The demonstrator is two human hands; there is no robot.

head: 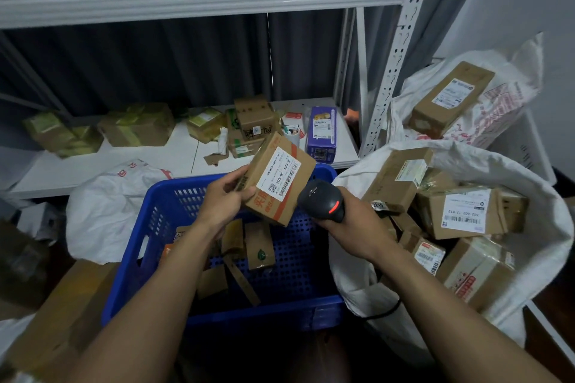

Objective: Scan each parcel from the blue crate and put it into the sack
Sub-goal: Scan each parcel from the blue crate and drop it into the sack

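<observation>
My left hand (225, 197) grips a small brown cardboard parcel (277, 179) by its lower left end, above the blue crate (224, 311). Its white barcode label faces up. My right hand (351, 221) holds a black handheld scanner (322, 199) just right of the parcel, a red light glowing on its top. A few small brown parcels (259, 246) lie at the bottom of the crate. The white sack (529, 183) stands open on the right, holding several labelled boxes (463, 211).
A white metal shelf (186, 162) behind the crate carries several cartons and a purple box (322, 134). A second white sack (504, 102) with a parcel sits at the far right. Another white bag (105, 205) and a large brown carton (62, 326) lie left of the crate.
</observation>
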